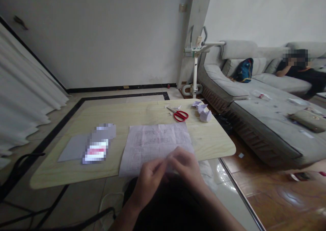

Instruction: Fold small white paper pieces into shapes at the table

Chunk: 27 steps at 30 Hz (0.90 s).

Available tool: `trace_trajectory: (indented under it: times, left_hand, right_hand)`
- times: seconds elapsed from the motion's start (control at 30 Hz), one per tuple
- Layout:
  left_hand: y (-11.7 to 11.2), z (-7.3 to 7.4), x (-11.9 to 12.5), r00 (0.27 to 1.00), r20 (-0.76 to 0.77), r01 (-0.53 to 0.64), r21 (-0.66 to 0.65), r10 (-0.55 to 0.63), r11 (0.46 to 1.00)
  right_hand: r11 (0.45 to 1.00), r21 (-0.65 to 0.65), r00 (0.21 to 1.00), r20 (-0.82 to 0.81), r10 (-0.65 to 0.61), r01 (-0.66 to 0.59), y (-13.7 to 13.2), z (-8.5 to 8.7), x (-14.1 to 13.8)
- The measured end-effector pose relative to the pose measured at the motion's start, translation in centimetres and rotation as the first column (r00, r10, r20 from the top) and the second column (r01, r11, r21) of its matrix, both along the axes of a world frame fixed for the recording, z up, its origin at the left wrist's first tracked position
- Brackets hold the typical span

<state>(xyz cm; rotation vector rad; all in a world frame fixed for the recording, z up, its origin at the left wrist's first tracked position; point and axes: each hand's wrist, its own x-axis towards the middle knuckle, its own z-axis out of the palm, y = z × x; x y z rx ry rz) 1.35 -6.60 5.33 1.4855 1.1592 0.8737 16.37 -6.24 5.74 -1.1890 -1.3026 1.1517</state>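
My left hand [152, 177] and my right hand [185, 163] meet at the table's near edge, fingertips pinched together. Whatever lies between the fingers is blurred and too small to make out. Beneath and beyond them a large creased sheet of printed paper [150, 139] lies flat, its near edge partly hidden by my hands. Red-handled scissors [180, 115] rest past the sheet, with small paper scraps [177, 108] around the blades. Several folded white paper pieces [205, 115] stand in a row at the far right of the table.
On the left of the wooden table [211, 139], a plain white sheet [72, 148] lies beside a pixelated object [95, 150]. A grey sofa [267, 117] stands at right, with a backpack [243, 70] and a person [303, 70] on it. White exercise equipment [195, 68] stands behind the table.
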Motion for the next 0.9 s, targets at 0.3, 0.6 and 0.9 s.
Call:
trace_trajectory:
  times: [0.3,0.6,0.9]
  left_hand:
    - [-0.14,0.25,0.06,1.0,0.003,0.006,0.019,-0.006,1.0]
    - [-0.18,0.24,-0.07,1.0,0.0,-0.002,0.031,0.002,1.0]
    - [-0.41,0.76,-0.15,0.999,-0.044,-0.017,0.078,0.02,0.997]
  right_hand:
    - [0.998,0.051,1.0,0.018,-0.023,0.022,-0.07,-0.5,0.01]
    - [0.995,0.091,0.999,-0.024,-0.049,0.051,-0.48,0.35,-0.01]
    - [0.999,0.034,0.995,-0.1,-0.006,0.009,-0.1,0.24,0.07]
